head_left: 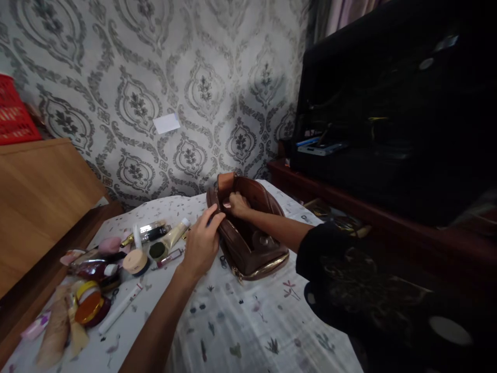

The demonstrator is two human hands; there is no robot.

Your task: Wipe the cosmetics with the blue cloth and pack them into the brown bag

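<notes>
Bag [237,242], left hand [202,241] on edge, right hand [238,204] inside

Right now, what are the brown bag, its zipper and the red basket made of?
The brown bag seems to be leather or imitation leather, smooth with a soft shine; I can't tell which. Its zipper looks like shiny gold-coloured metal, because it glints. The red basket is probably hard plastic: bright, evenly coloured, with a patterned side.

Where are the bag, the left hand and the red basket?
Bag [256,260]: head view, on its near wall, just above the zip.
Left hand [202,241]: head view, on the back of the hand.
Red basket [13,122]: head view, on its visible side wall.
</notes>
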